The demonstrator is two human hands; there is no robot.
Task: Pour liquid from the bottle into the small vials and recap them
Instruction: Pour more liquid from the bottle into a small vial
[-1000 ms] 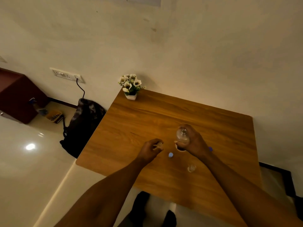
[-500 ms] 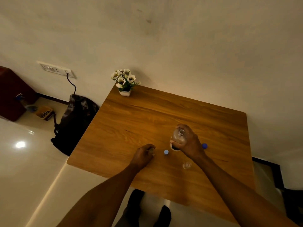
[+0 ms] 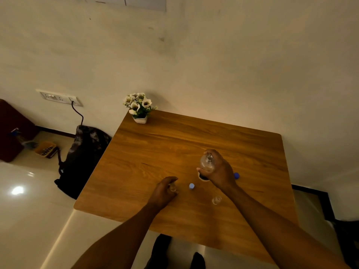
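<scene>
My right hand grips a clear bottle with its open neck pointing up, its dark base close to the wooden table. My left hand is closed around a small clear vial standing on the table. Between the hands sits a vial with a blue cap. A second open clear vial stands nearer to me, under my right forearm. A loose blue cap shows just right of my right hand.
A small white pot of white flowers stands at the table's far left corner. On the floor to the left a dark backpack leans against the wall below a socket strip. My feet are under the near edge.
Both hands keep their holds at the same spots on the table. Only the camera has shifted, tilting the view slightly.
</scene>
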